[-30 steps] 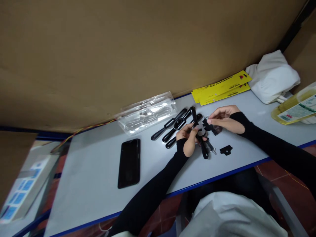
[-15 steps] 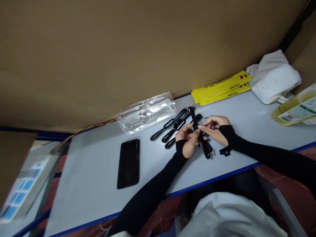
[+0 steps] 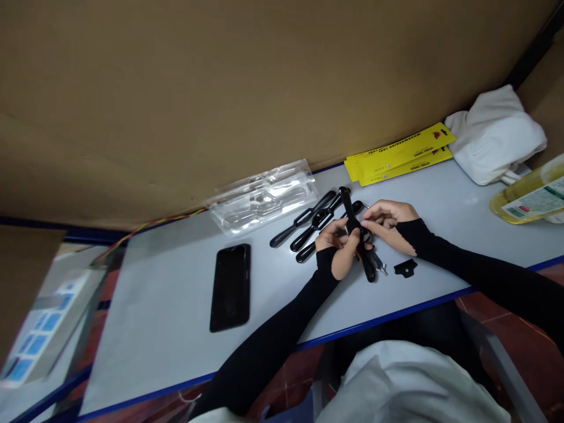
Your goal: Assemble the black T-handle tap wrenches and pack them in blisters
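Note:
A black spokeshave (image 3: pixel 351 210) with two long handles is held at its middle by my left hand (image 3: pixel 338 245), whose fingers and thumb are closed around it. Just right of the tool's middle is my right hand (image 3: pixel 388 220), thumb and fingers pinched together. What those fingertips hold is too small to make out. Several more black spokeshaves (image 3: pixel 304 220) lie side by side beyond my left hand. A small black plate with a hole (image 3: pixel 405 268) rests below my right hand. Beside the held tool's lower handle is a small silver metal piece (image 3: pixel 382 268), partly hidden.
Left of my hands lies a black phone (image 3: pixel 230 288). Clear plastic blister shells (image 3: pixel 264 202) and yellow printed cards (image 3: pixel 396 158) sit along the cardboard wall (image 3: pixel 220 88). At the right are a white cloth bundle (image 3: pixel 496 135) and a bottle of yellow liquid (image 3: pixel 529 194).
My right hand's fingertips have drawn slightly right, away from the spokeshave's middle. My left hand keeps its hold on the tool. The whole view has shifted a little.

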The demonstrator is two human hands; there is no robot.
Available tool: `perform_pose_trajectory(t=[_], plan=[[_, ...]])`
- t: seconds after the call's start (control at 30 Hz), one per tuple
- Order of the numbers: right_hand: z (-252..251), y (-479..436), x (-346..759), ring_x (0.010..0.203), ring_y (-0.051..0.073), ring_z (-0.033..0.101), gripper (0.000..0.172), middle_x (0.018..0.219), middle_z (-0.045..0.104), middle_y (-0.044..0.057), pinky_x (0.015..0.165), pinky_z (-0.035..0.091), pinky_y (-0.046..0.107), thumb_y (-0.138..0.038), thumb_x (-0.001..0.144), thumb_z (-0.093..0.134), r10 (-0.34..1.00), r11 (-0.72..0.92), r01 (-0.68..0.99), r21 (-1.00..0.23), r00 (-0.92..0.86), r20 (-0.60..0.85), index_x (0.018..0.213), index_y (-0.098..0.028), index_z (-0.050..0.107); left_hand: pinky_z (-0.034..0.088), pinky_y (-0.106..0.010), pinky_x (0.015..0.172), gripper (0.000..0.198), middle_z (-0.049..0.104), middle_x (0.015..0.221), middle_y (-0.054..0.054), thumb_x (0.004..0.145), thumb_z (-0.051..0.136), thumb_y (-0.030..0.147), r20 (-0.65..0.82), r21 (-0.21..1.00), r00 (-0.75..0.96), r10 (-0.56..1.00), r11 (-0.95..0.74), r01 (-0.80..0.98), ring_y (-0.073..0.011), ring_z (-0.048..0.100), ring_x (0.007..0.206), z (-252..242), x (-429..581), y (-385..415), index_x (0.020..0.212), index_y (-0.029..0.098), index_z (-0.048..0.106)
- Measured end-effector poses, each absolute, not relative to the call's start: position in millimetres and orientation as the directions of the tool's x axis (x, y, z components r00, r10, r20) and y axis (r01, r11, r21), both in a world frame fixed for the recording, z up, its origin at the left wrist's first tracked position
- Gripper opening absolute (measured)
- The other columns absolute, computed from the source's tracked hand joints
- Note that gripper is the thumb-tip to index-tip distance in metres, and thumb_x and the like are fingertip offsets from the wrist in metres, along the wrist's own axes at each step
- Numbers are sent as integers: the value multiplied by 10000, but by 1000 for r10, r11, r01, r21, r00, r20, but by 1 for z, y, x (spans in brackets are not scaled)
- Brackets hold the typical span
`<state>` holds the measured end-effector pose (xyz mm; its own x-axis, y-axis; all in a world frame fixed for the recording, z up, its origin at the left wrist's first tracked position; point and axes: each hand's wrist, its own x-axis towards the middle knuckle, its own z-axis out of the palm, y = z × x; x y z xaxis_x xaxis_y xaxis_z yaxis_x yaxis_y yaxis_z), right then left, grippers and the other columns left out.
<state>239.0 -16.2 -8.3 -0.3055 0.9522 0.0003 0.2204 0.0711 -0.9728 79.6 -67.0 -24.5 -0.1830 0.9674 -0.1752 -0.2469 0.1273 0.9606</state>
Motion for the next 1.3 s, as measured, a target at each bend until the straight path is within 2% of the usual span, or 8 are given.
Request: perform_pose_trajectory(t=[0.27,0.5,0.6,0.67,0.83,1.07,1.17,1.3], plan=[[-9,-16,240,714,161,673,271,828,754,59,562,483,256,-439,814,815,945,72,171,-983,-327,12,832,-189,713,514,-245,374,573,714,711,-10,647,957,540,-180,961,-200,963,128,-247,-206,706,455,-24,79,-67,966,170,657],[-2,-11,250,667,145,593,223,842,755,61,522,395,265,-413,880,763,949,168,345,-924,-310,57,873,-191,739,540,-266,394,596,713,677,-8,642,963,517,-208,955,-181,961,160,-251,-208,701,457,-24,79,-68,995,164,638],[0,1,261,783,187,606,129,954,749,77,649,481,305,-311,919,714,930,337,483,-809,-308,203,967,-203,764,555,-277,421,603,713,690,-9,639,967,500,-218,954,-175,960,172,-244,-194,692,457,-25,79,-68,1013,162,635],[-3,11,268,914,242,605,168,1014,730,94,792,527,370,-247,922,693,866,492,545,-679,-388,316,1057,-217,788,550,-274,422,591,699,690,-1,639,966,491,-207,957,-184,961,160,-240,-184,683,453,-25,79,-68,1002,161,636],[-22,31,273,1128,335,482,278,1074,705,122,1039,475,524,-178,931,643,703,710,545,-446,-586,403,1120,-243,836,537,-260,413,546,677,707,16,657,947,499,-158,969,-182,971,117,-219,-150,651,424,-26,78,-67,965,160,649],[-27,47,274,1044,302,508,170,975,721,115,907,485,434,-276,972,653,668,727,533,-433,-696,263,1036,-188,784,542,-260,403,516,699,646,15,689,923,510,-139,971,-144,980,106,-215,-150,633,393,-26,78,-66,953,175,632],[-24,45,275,1008,282,516,153,937,697,107,869,467,392,-260,979,612,664,737,567,-367,-708,241,996,-190,747,571,-281,426,498,696,682,19,678,937,463,-116,971,-121,986,87,-225,-161,660,428,-25,76,-66,953,177,636],[-25,41,276,990,288,521,138,868,671,106,774,446,359,-196,892,620,694,718,629,-298,-680,235,968,-178,734,588,-291,446,508,684,739,20,655,958,387,-114,968,-110,987,86,-234,-169,688,467,-26,75,-67,999,178,647]])
